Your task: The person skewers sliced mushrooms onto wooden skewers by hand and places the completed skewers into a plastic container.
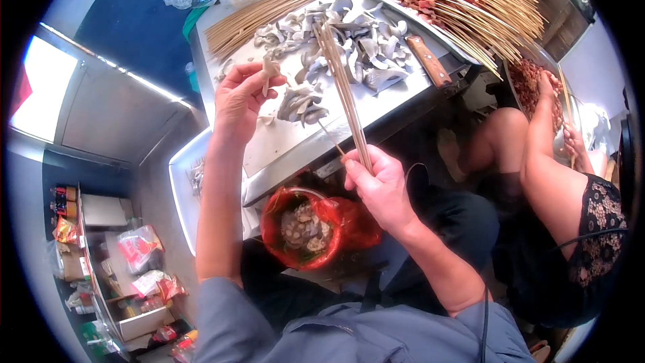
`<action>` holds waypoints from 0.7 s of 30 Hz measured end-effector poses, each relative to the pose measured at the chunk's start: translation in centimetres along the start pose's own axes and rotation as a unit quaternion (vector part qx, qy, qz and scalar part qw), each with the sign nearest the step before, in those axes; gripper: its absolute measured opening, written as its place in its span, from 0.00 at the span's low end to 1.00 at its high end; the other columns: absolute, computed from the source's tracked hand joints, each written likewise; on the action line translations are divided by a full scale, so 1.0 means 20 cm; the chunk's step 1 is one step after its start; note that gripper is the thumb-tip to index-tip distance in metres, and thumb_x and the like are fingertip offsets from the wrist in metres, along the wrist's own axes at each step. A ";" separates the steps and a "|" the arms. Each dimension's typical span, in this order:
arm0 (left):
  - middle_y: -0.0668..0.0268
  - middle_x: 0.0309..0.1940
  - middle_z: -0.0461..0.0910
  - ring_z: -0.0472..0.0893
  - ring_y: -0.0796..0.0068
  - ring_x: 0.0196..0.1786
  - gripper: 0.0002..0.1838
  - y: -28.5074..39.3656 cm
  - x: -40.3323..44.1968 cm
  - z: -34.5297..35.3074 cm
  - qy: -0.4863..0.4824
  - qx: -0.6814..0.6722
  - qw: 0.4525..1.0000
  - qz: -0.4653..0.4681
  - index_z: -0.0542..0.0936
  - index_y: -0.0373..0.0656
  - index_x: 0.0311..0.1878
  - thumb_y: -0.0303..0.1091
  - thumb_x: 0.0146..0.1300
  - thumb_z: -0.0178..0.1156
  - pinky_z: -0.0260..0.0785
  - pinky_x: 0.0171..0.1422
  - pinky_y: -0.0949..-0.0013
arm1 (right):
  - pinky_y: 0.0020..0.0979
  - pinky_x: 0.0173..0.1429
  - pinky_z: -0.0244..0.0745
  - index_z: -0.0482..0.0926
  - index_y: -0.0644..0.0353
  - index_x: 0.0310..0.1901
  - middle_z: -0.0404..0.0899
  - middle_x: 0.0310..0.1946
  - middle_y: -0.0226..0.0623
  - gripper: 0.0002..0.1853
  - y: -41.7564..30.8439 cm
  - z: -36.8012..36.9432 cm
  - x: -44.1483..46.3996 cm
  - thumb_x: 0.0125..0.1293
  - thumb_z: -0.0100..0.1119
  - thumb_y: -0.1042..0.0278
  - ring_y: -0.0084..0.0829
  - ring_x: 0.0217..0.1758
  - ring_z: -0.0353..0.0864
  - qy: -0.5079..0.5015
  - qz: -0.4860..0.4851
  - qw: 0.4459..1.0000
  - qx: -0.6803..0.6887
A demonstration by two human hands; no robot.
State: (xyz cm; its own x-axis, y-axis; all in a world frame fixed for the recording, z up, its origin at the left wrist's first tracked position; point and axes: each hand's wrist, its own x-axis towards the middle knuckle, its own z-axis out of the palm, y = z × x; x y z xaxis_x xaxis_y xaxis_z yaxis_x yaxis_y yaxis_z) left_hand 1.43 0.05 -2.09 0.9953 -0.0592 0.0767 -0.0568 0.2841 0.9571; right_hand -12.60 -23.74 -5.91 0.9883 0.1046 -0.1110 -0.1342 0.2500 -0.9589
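Pinched in the fingers of my left hand [243, 94] is a pale oyster mushroom piece [270, 71], raised over the table's near-left side. My right hand [378, 178] is closed around a bundle of bamboo skewers [341, 81] pointing up and away. Between its thumb and finger is also a single skewer [330, 136], angled left, with a cluster of grey mushroom pieces [299, 104] threaded on its far part. That cluster is just right of and below my left hand. Loose torn oyster mushrooms [376, 50] are spread over the white tabletop [282, 151] beyond both hands.
Loose skewers [259, 17] lie at the back left. A wooden-handled tool [428, 62] rests at the right edge, beside a tray [403, 1] of meat skewers. A red-bagged bucket [269, 228] stands below. At right, another person's hands [549, 87] work over a meat container.
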 end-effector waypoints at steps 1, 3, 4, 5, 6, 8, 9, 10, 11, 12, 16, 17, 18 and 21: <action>0.53 0.41 0.84 0.86 0.61 0.45 0.08 0.01 -0.02 0.00 0.004 -0.027 1.000 -0.008 0.78 0.32 0.48 0.24 0.67 0.59 0.81 0.48 0.66 | 0.22 0.30 0.67 0.77 0.65 0.37 0.75 0.21 0.26 0.05 0.02 0.01 0.00 0.70 0.54 0.73 0.16 0.25 0.72 -0.003 -0.008 1.000 -0.016; 0.52 0.42 0.84 0.86 0.60 0.45 0.09 0.00 -0.04 -0.01 0.007 -0.053 0.998 -0.012 0.78 0.32 0.49 0.24 0.67 0.59 0.81 0.49 0.65 | 0.22 0.29 0.68 0.77 0.65 0.37 0.75 0.21 0.26 0.05 0.03 0.01 0.00 0.70 0.55 0.73 0.16 0.24 0.72 -0.008 -0.015 0.999 -0.034; 0.52 0.43 0.84 0.86 0.59 0.46 0.10 0.00 -0.05 -0.02 0.008 -0.079 0.997 -0.017 0.78 0.31 0.50 0.24 0.68 0.59 0.81 0.49 0.65 | 0.22 0.29 0.68 0.77 0.65 0.37 0.75 0.21 0.27 0.06 0.03 0.02 0.00 0.70 0.55 0.72 0.16 0.24 0.72 -0.008 -0.017 0.999 -0.040; 0.52 0.43 0.84 0.86 0.59 0.46 0.10 0.00 -0.06 -0.03 0.011 -0.080 0.997 -0.016 0.78 0.31 0.50 0.24 0.68 0.59 0.81 0.49 0.65 | 0.23 0.28 0.68 0.77 0.65 0.36 0.75 0.21 0.27 0.06 0.03 0.02 0.00 0.70 0.55 0.72 0.16 0.24 0.72 -0.008 -0.019 0.999 -0.045; 0.51 0.44 0.84 0.86 0.59 0.46 0.11 -0.01 -0.06 -0.03 0.006 -0.091 0.996 -0.013 0.78 0.31 0.51 0.24 0.68 0.59 0.81 0.50 0.64 | 0.23 0.28 0.68 0.77 0.65 0.36 0.75 0.21 0.27 0.06 0.03 0.02 0.00 0.70 0.55 0.72 0.16 0.24 0.72 -0.010 -0.018 0.999 -0.046; 0.51 0.44 0.84 0.86 0.58 0.46 0.11 -0.02 -0.06 -0.04 0.002 -0.101 0.995 -0.011 0.78 0.31 0.51 0.25 0.69 0.59 0.82 0.50 0.64 | 0.23 0.28 0.68 0.77 0.65 0.36 0.75 0.20 0.27 0.06 0.03 0.03 0.00 0.70 0.55 0.72 0.16 0.23 0.72 -0.014 -0.013 0.998 -0.054; 0.50 0.45 0.83 0.86 0.59 0.46 0.11 -0.01 -0.06 -0.03 0.008 -0.099 0.995 -0.009 0.78 0.32 0.51 0.26 0.69 0.58 0.82 0.52 0.63 | 0.23 0.28 0.68 0.77 0.65 0.36 0.75 0.20 0.27 0.06 0.03 0.03 0.00 0.70 0.55 0.72 0.16 0.23 0.72 -0.015 -0.012 0.998 -0.054; 0.50 0.46 0.83 0.85 0.59 0.46 0.10 -0.01 -0.06 -0.03 0.013 -0.097 0.995 -0.008 0.78 0.33 0.51 0.28 0.70 0.58 0.81 0.53 0.61 | 0.23 0.28 0.68 0.77 0.65 0.36 0.75 0.20 0.27 0.06 0.03 0.04 -0.01 0.70 0.55 0.72 0.16 0.23 0.73 -0.015 -0.006 0.999 -0.052; 0.50 0.46 0.83 0.85 0.59 0.46 0.10 -0.01 -0.06 -0.03 0.014 -0.097 0.995 -0.008 0.78 0.33 0.51 0.28 0.70 0.58 0.81 0.53 0.61 | 0.23 0.28 0.68 0.77 0.65 0.36 0.75 0.20 0.27 0.06 0.03 0.04 -0.01 0.70 0.55 0.72 0.16 0.23 0.73 -0.016 -0.001 0.999 -0.049; 0.50 0.47 0.83 0.85 0.59 0.46 0.10 -0.01 -0.06 -0.04 0.008 -0.094 0.996 -0.003 0.78 0.33 0.51 0.28 0.70 0.58 0.81 0.54 0.61 | 0.23 0.28 0.68 0.77 0.65 0.36 0.75 0.20 0.27 0.06 0.03 0.04 -0.01 0.70 0.55 0.72 0.16 0.23 0.73 -0.017 0.000 0.999 -0.050; 0.50 0.45 0.84 0.86 0.56 0.46 0.11 -0.01 -0.07 -0.03 0.004 -0.108 0.994 0.006 0.78 0.31 0.52 0.26 0.69 0.59 0.82 0.51 0.62 | 0.23 0.29 0.69 0.77 0.65 0.36 0.75 0.20 0.27 0.06 0.04 0.03 0.00 0.70 0.55 0.72 0.16 0.23 0.73 -0.018 -0.014 0.999 -0.049; 0.50 0.45 0.84 0.86 0.56 0.46 0.11 -0.01 -0.07 -0.02 0.003 -0.108 0.994 0.006 0.78 0.31 0.52 0.26 0.69 0.59 0.82 0.51 0.62 | 0.23 0.29 0.69 0.77 0.65 0.36 0.75 0.20 0.27 0.06 0.04 0.03 0.00 0.70 0.55 0.72 0.16 0.23 0.73 -0.017 -0.016 0.998 -0.054; 0.50 0.44 0.84 0.86 0.57 0.46 0.09 -0.01 -0.07 -0.01 0.007 -0.109 0.994 0.008 0.78 0.32 0.49 0.26 0.69 0.59 0.82 0.51 0.62 | 0.23 0.29 0.69 0.77 0.65 0.36 0.75 0.20 0.27 0.06 0.04 0.03 -0.01 0.70 0.55 0.72 0.16 0.23 0.73 -0.017 -0.016 0.998 -0.053; 0.52 0.43 0.84 0.86 0.58 0.46 0.06 -0.01 -0.08 -0.01 -0.005 -0.111 0.994 0.004 0.78 0.34 0.43 0.27 0.68 0.61 0.81 0.51 0.62 | 0.23 0.29 0.69 0.77 0.65 0.36 0.75 0.20 0.27 0.06 0.03 0.03 -0.01 0.70 0.55 0.72 0.16 0.23 0.73 -0.015 -0.017 0.999 -0.046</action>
State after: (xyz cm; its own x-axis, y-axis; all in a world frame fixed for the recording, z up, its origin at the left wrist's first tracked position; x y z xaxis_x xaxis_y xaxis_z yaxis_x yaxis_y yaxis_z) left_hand -0.13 0.29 -2.50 0.9939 -0.0660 0.0883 -0.0450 0.4881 0.8716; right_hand -12.93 -23.04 -6.31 0.9894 0.1263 -0.0719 -0.0924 0.1650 -0.9819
